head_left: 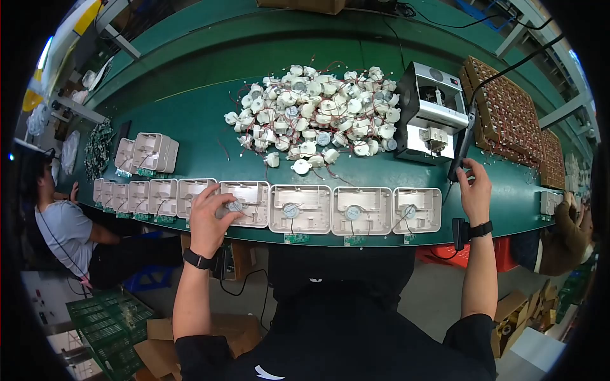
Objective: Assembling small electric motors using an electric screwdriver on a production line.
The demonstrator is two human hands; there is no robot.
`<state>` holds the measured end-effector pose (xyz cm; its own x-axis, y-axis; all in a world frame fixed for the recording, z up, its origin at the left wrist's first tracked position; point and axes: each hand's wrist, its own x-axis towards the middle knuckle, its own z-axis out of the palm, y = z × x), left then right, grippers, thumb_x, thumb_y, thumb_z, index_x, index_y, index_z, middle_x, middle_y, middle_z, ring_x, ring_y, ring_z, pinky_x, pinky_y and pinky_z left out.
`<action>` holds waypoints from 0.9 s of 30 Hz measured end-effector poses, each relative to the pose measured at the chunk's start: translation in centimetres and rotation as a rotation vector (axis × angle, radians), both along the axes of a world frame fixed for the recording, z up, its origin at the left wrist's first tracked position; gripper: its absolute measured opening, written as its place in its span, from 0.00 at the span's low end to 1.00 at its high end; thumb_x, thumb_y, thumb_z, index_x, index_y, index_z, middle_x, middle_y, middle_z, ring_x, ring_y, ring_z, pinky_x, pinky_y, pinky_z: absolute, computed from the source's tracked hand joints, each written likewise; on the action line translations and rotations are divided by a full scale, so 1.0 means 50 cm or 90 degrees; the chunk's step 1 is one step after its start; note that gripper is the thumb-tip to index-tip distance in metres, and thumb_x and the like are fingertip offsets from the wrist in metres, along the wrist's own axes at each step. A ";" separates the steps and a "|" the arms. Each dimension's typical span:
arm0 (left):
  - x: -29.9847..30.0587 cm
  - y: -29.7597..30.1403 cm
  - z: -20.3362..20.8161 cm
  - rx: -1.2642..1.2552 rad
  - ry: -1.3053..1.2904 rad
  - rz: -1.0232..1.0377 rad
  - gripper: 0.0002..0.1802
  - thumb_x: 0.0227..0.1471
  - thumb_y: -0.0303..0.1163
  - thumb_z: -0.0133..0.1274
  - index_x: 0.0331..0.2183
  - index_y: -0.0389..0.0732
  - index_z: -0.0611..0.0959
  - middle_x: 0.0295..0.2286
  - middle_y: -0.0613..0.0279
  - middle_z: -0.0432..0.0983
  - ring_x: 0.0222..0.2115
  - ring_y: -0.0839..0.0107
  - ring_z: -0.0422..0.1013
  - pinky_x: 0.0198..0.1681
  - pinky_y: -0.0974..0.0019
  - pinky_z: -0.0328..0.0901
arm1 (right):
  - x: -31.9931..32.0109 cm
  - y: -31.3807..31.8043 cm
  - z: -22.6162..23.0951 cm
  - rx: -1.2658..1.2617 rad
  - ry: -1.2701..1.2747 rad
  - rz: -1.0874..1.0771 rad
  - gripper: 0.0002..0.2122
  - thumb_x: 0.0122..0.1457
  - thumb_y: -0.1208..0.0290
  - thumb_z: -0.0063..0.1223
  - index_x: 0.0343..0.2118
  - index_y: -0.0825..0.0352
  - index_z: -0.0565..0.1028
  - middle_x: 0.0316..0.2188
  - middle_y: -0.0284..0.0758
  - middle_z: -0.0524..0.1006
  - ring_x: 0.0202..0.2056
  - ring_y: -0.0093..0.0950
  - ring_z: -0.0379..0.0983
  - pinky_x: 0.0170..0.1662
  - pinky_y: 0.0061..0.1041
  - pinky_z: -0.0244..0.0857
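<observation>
In a pale plastic housing (255, 198) left of centre, my left hand (208, 223) is closed, thumb and fingers pinching a round, grey-topped wired part (236, 207). My right hand (476, 198) is raised at the right, its thumb and fingers closed around the lower end of a black corded electric screwdriver (464, 149). The tool's thin tip points down toward the table. Three more housings stand between my hands, one of them the middle housing (362, 197); each has a round grey disc inside and a green circuit board at its front edge.
A heap of white wired parts (318, 114) covers the back middle. Right of it stands a silver-and-black screw feeder (432, 114), then stacked brown trays (505, 111). More housings (162, 195) continue leftward, with two stacked groups behind. Co-workers (63, 232) sit at both sides.
</observation>
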<state>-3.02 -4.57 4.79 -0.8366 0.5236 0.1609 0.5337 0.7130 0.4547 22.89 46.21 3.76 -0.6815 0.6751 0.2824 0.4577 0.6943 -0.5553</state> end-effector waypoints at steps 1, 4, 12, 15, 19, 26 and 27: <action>-0.005 0.004 -0.001 0.005 -0.002 -0.014 0.20 0.33 0.28 0.71 0.33 0.41 0.85 0.43 0.55 0.79 0.52 0.54 0.69 0.55 0.54 0.63 | 0.006 -0.001 -0.002 0.000 0.005 -0.005 0.13 0.59 0.73 0.60 0.46 0.68 0.77 0.38 0.36 0.79 0.31 0.26 0.73 0.32 0.24 0.68; -0.021 0.008 -0.007 -0.039 0.003 -0.042 0.22 0.31 0.24 0.71 0.34 0.39 0.83 0.42 0.54 0.77 0.51 0.55 0.70 0.54 0.55 0.64 | 0.017 0.008 0.000 0.030 0.027 -0.020 0.14 0.58 0.72 0.61 0.46 0.69 0.77 0.39 0.38 0.79 0.32 0.29 0.74 0.34 0.26 0.70; -0.011 0.005 0.023 -0.118 0.053 -0.025 0.23 0.28 0.21 0.70 0.34 0.38 0.82 0.38 0.54 0.75 0.43 0.53 0.71 0.48 0.55 0.66 | -0.041 0.027 -0.032 -0.015 0.017 -0.108 0.23 0.58 0.62 0.63 0.50 0.74 0.73 0.38 0.45 0.79 0.38 0.36 0.77 0.42 0.32 0.72; -0.008 0.009 0.028 -0.158 0.086 -0.058 0.23 0.27 0.21 0.70 0.34 0.39 0.82 0.37 0.53 0.76 0.43 0.51 0.71 0.47 0.54 0.66 | -0.075 0.083 -0.067 -0.106 0.048 -0.109 0.24 0.59 0.59 0.62 0.49 0.74 0.72 0.36 0.43 0.79 0.37 0.35 0.77 0.42 0.32 0.71; -0.010 0.026 0.041 -0.154 0.062 -0.102 0.23 0.27 0.23 0.70 0.33 0.40 0.83 0.34 0.52 0.77 0.41 0.49 0.71 0.45 0.53 0.67 | -0.103 0.143 -0.061 -0.541 0.224 -0.004 0.18 0.61 0.59 0.61 0.44 0.70 0.76 0.33 0.33 0.79 0.31 0.24 0.76 0.37 0.27 0.70; -0.009 0.024 0.022 -0.078 0.077 -0.102 0.22 0.31 0.25 0.70 0.34 0.39 0.84 0.30 0.55 0.79 0.38 0.53 0.72 0.43 0.55 0.68 | -0.045 0.096 0.027 -0.510 0.377 -0.034 0.08 0.60 0.70 0.60 0.36 0.65 0.73 0.24 0.28 0.72 0.25 0.21 0.70 0.29 0.21 0.66; -0.012 0.023 0.019 -0.075 0.075 -0.112 0.22 0.31 0.25 0.70 0.34 0.39 0.84 0.30 0.55 0.79 0.38 0.53 0.72 0.43 0.55 0.68 | -0.034 0.071 0.046 -0.505 0.378 -0.044 0.08 0.60 0.70 0.60 0.36 0.65 0.73 0.24 0.28 0.72 0.25 0.21 0.70 0.29 0.21 0.66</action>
